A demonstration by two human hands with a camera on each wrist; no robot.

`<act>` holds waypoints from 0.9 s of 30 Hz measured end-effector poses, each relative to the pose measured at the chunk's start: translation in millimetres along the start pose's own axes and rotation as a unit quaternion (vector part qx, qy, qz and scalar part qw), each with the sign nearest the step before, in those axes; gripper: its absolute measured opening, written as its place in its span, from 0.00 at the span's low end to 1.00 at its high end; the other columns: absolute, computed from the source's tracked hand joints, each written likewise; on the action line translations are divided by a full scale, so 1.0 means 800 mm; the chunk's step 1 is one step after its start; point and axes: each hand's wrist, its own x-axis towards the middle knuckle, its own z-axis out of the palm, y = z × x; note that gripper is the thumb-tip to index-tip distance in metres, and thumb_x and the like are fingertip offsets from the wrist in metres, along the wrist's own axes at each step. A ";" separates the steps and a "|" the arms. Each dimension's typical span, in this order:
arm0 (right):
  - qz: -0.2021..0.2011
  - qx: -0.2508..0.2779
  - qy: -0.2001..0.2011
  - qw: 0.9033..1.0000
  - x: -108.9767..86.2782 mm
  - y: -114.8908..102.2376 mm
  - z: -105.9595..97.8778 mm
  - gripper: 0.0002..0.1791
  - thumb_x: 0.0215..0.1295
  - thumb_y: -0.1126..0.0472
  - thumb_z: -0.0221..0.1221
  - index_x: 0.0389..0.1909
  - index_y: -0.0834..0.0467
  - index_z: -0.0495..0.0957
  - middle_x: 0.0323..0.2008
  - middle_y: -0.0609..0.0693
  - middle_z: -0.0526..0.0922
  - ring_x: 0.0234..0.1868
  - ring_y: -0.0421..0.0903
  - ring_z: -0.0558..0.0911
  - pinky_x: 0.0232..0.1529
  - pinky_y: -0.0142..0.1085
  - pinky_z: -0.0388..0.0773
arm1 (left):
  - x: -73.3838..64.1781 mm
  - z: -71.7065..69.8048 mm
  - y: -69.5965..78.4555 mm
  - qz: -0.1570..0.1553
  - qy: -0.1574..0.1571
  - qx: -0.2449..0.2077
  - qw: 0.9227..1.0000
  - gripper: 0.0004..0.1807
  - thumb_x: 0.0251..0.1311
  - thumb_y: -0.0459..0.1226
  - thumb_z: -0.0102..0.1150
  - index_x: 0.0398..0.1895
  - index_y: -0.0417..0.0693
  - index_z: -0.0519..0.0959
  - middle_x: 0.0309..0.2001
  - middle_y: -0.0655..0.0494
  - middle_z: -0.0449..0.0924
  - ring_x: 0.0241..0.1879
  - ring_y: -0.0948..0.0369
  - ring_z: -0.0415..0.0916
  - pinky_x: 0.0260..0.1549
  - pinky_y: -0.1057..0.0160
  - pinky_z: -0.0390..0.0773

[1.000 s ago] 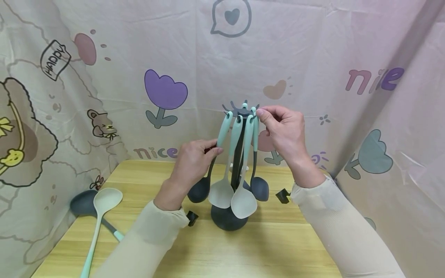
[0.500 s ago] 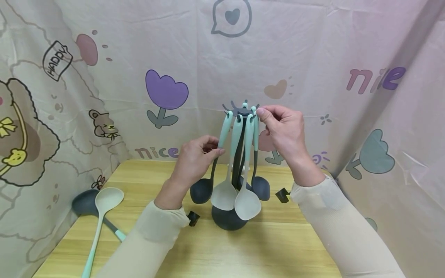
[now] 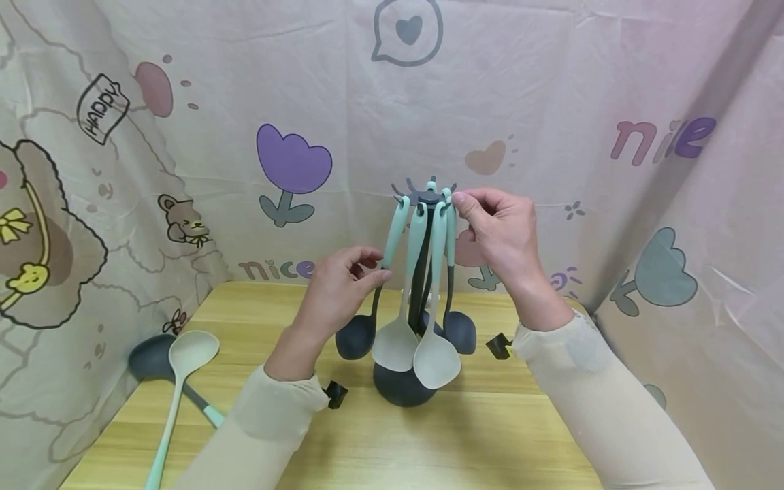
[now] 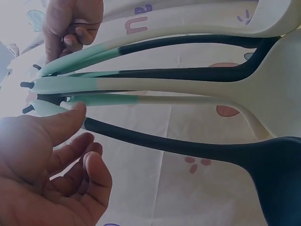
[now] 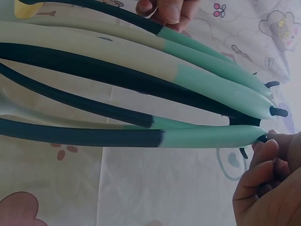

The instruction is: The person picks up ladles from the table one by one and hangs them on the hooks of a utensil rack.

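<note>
A dark utensil rack (image 3: 404, 386) stands on the table, with several mint-handled utensils hanging from its top hooks. At the upper right, my right hand (image 3: 505, 228) pinches a hook tip of the rack with thumb and index finger, right at the handle end of a dark ladle (image 5: 209, 136). My left hand (image 3: 337, 289) is beside the leftmost dark ladle (image 3: 356, 337). Its thumb overlaps that ladle's handle in the left wrist view, while the other fingers are loosely bent and apart from it. Two pale utensils, a turner (image 3: 394, 346) and a ladle (image 3: 437, 361), hang in front.
On the table's left side, a pale ladle (image 3: 192, 350) lies across a dark utensil (image 3: 149, 357). A printed cloth (image 3: 392, 102) encloses the wooden table (image 3: 490, 435) at the back and sides. Small black pieces (image 3: 335, 395) stick out at both cuffs.
The hanging utensils have shifted slightly to the right at their lower ends. My left hand has loosened from the left ladle's handle and dropped a little. My right hand has stayed at the hook.
</note>
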 end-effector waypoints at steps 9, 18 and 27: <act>0.000 -0.025 0.003 1.000 0.000 -0.002 0.002 0.15 0.73 0.53 0.68 0.44 0.62 0.91 0.31 0.50 0.86 0.22 0.38 0.80 0.28 0.29 0.81 | -0.001 0.008 -0.004 -0.001 0.000 0.030 1.000 0.16 0.68 0.42 0.72 0.55 0.47 0.85 0.42 0.54 0.83 0.40 0.55 0.77 0.34 0.61 0.81; -0.013 -0.032 -0.001 0.999 0.000 -0.001 0.002 0.14 0.75 0.55 0.66 0.44 0.63 0.90 0.31 0.52 0.85 0.22 0.38 0.79 0.27 0.30 0.82 | -0.002 0.012 -0.001 0.000 0.008 0.032 0.999 0.11 0.69 0.41 0.71 0.50 0.47 0.87 0.40 0.54 0.84 0.39 0.55 0.78 0.33 0.61 0.81; -0.011 -0.024 -0.005 1.000 0.004 0.002 -0.001 0.13 0.76 0.57 0.65 0.43 0.64 0.90 0.29 0.53 0.83 0.20 0.37 0.78 0.25 0.28 0.78 | -0.007 0.016 0.003 0.005 0.018 0.036 0.999 0.09 0.68 0.41 0.72 0.47 0.48 0.88 0.38 0.55 0.87 0.37 0.56 0.79 0.32 0.61 0.81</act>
